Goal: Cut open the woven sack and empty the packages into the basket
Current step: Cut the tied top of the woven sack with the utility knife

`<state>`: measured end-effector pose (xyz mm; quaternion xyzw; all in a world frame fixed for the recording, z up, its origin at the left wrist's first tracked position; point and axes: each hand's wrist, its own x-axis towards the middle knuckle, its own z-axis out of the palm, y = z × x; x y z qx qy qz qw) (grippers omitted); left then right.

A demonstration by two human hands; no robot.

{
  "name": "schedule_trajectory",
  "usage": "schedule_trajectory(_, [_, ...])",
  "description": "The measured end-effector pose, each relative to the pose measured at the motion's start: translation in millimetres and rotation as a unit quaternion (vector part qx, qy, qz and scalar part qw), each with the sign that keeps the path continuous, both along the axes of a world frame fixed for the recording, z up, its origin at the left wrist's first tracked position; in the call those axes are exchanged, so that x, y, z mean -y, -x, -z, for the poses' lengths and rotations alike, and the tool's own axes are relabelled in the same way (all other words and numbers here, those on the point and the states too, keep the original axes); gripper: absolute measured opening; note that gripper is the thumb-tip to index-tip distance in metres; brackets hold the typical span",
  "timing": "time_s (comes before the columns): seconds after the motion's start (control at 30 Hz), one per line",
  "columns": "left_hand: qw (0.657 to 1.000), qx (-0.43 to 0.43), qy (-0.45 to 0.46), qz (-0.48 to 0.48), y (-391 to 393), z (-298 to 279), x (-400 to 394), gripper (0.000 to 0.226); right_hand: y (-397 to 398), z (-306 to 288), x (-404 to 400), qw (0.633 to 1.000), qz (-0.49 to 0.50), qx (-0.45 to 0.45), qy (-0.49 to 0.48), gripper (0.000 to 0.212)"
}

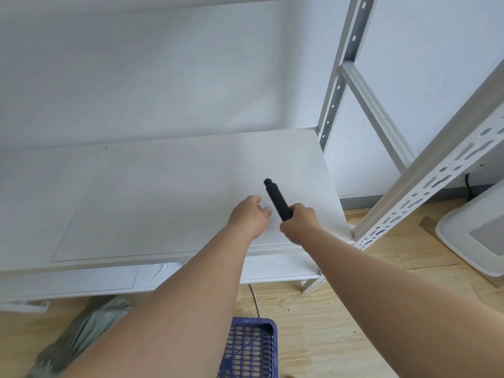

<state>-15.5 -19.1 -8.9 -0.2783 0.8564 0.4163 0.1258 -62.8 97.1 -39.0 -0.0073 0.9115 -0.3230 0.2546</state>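
My right hand (300,222) is shut on a black utility knife (276,197), which points up and away over the white shelf (163,200). Just left of it, my left hand (249,215) hovers over the shelf with loosely curled fingers and holds nothing. A grey-green woven sack (81,331) lies on the floor under the shelf at lower left, partly hidden by my left arm. A blue plastic basket (253,347) with a grid wall stands on the floor between my arms, mostly cut off by the frame edge.
White metal shelving uprights (425,186) with slotted holes rise at the right. A white bin lid or tray (474,236) rests on the wooden floor at far right. A white wall is behind the shelf.
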Motion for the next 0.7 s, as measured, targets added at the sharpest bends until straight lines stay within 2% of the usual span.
schedule_trajectory(0.1, [0.989,-0.059,-0.105,-0.080,-20,-6,9,0.046,-29,-8,6,0.987,-0.009,0.062,0.147,0.039])
schedule_trajectory(0.17, [0.974,-0.100,-0.160,-0.122,-41,-9,19,0.035,-52,-15,9,0.973,-0.033,0.095,0.210,0.041])
schedule_trajectory(0.3, [0.945,-0.128,-0.246,-0.172,-93,-12,52,0.022,-102,-29,28,0.960,-0.078,0.101,0.251,0.042])
schedule_trajectory(0.4, [0.920,-0.145,-0.300,-0.204,-140,-15,85,0.021,-151,-38,59,0.972,-0.073,0.054,0.215,0.043])
schedule_trajectory(0.47, [0.914,-0.155,-0.312,-0.210,-173,-20,110,0.020,-186,-44,84,0.976,-0.055,0.018,0.210,0.034])
schedule_trajectory(0.5, [0.915,-0.164,-0.307,-0.205,-190,-25,124,0.018,-202,-46,97,0.970,-0.046,0.027,0.237,0.027])
schedule_trajectory(0.6, [0.918,-0.181,-0.298,-0.191,-236,-35,170,0.015,-245,-54,131,0.921,-0.003,0.141,0.364,0.018])
schedule_trajectory(0.7, [0.900,-0.170,-0.353,-0.192,-278,-42,205,0.010,-279,-59,157,0.906,-0.017,0.196,0.374,0.028])
